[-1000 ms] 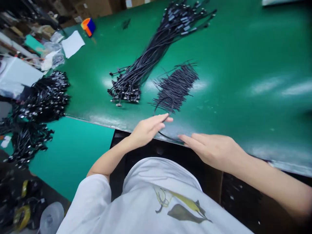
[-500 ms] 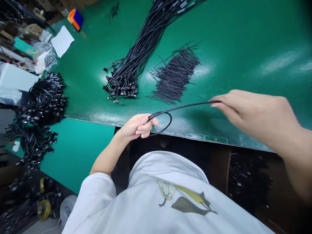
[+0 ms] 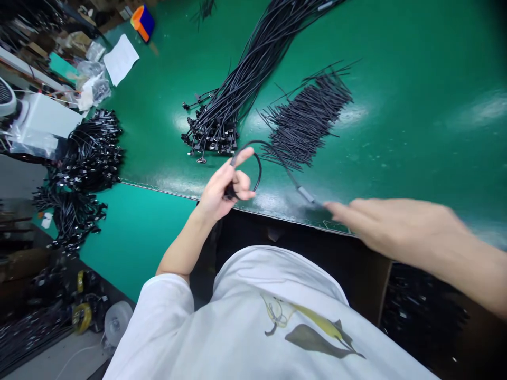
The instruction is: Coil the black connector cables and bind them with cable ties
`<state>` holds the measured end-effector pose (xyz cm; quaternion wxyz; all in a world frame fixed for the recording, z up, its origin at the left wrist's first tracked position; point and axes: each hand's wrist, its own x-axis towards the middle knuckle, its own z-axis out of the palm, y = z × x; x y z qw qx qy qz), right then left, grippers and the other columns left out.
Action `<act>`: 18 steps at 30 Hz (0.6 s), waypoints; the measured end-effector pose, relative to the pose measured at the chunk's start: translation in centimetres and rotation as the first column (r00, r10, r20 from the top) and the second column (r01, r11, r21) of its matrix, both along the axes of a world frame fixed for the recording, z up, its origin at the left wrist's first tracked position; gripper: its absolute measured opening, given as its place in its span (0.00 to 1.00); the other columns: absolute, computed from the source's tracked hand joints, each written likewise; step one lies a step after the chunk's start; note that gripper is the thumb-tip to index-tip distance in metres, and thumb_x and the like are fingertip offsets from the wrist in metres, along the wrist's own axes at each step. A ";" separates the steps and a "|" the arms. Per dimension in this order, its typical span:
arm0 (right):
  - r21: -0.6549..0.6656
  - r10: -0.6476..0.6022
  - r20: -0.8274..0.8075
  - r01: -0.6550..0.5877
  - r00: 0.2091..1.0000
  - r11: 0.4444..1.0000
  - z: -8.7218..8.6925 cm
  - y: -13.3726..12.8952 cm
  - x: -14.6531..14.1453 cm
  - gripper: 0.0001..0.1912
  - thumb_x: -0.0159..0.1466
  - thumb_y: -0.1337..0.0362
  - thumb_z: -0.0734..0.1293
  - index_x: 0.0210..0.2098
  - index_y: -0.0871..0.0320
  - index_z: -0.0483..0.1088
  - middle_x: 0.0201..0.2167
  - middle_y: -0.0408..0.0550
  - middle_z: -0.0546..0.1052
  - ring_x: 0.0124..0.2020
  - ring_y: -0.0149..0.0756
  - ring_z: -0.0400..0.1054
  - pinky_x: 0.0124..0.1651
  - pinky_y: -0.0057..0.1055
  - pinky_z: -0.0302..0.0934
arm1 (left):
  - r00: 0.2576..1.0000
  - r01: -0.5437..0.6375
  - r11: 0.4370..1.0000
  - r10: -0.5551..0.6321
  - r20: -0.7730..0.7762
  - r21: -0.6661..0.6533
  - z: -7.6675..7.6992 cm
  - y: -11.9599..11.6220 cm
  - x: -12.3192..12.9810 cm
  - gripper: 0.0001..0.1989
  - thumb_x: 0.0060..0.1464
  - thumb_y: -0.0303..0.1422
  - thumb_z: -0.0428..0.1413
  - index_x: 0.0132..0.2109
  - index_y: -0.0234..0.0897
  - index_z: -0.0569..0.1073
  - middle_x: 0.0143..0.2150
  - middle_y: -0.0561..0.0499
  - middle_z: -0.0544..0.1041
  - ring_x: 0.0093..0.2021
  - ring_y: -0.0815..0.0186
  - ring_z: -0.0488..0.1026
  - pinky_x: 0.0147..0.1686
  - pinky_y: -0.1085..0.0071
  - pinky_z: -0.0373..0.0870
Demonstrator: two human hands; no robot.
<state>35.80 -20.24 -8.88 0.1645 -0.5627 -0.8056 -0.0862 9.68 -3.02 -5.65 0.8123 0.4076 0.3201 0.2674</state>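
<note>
My left hand point(image 3: 225, 187) is closed around a black cable point(image 3: 259, 174), which curls in a loop beside its fingers; the index finger points outward. From there the cable arcs over the table's front edge to a grey connector point(image 3: 304, 193). My right hand point(image 3: 400, 224), blurred by motion, pinches the cable's end just past that connector. Beyond the hands lies a pile of short thin black ties point(image 3: 307, 119). To its left is a long bundle of black cables point(image 3: 253, 68), with small metal-tipped plugs point(image 3: 214, 138) at its near end.
Coiled black cables point(image 3: 93, 150) are heaped at the left, on the green table point(image 3: 415, 105) and a lower green surface point(image 3: 146, 227). A paper sheet point(image 3: 121, 59) and an orange and blue roll point(image 3: 143, 24) lie far left. Below right, a box point(image 3: 420, 301) holds dark parts.
My right hand has moved down and left, and the grey connector now shows by its fingertips. The cable, stretched taut before, now bows upward. My left index finger has extended. The view has shifted slightly.
</note>
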 end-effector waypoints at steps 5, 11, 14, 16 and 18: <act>0.000 0.379 -0.166 -0.385 0.910 0.923 2.5 1.4 -4.0 0.18 0.73 0.66 0.57 0.33 0.58 0.75 0.22 0.42 0.73 0.22 0.29 0.64 0.28 0.30 0.53 | 0.953 0.296 0.927 -0.270 -0.140 0.230 -1.5 -2.8 2.4 0.23 0.57 0.51 0.59 0.46 0.34 0.75 0.41 0.45 0.81 0.43 0.63 0.79 0.49 0.67 0.73; -0.228 -0.033 -0.706 -0.182 0.707 0.957 3.0 5.2 -2.7 0.13 0.71 0.54 0.61 0.39 0.54 0.73 0.35 0.47 0.78 0.34 0.32 0.70 0.38 0.29 0.61 | 0.863 0.505 0.844 -0.488 -0.130 0.183 -0.8 -3.5 2.4 0.22 0.58 0.52 0.58 0.38 0.34 0.71 0.20 0.59 0.65 0.19 0.75 0.61 0.28 0.73 0.67; -0.253 -0.222 -0.919 -0.056 0.325 0.966 0.4 6.1 -3.5 0.22 0.64 0.44 0.67 0.45 0.55 0.70 0.42 0.50 0.75 0.41 0.35 0.68 0.45 0.32 0.64 | 0.938 0.344 0.938 -0.345 0.030 0.044 -0.7 -3.4 2.7 0.23 0.55 0.53 0.59 0.33 0.37 0.66 0.18 0.64 0.54 0.16 0.78 0.50 0.21 0.76 0.62; -0.286 -0.283 -0.958 -0.140 0.039 0.948 -1.4 6.2 -4.8 0.25 0.63 0.39 0.65 0.39 0.57 0.69 0.37 0.49 0.74 0.38 0.35 0.68 0.44 0.33 0.65 | 0.962 0.268 0.963 -0.266 0.058 -0.029 -1.2 -3.5 3.2 0.24 0.56 0.53 0.59 0.31 0.38 0.63 0.19 0.63 0.55 0.16 0.77 0.52 0.23 0.76 0.63; -0.293 -0.346 -0.915 -0.250 -0.206 0.923 -2.6 6.0 -6.3 0.27 0.64 0.38 0.63 0.26 0.57 0.63 0.28 0.45 0.69 0.30 0.32 0.65 0.39 0.33 0.66 | 0.963 0.270 0.962 -0.269 0.030 -0.039 -2.2 -3.8 3.8 0.26 0.55 0.54 0.59 0.29 0.38 0.61 0.20 0.61 0.60 0.19 0.76 0.59 0.31 0.72 0.69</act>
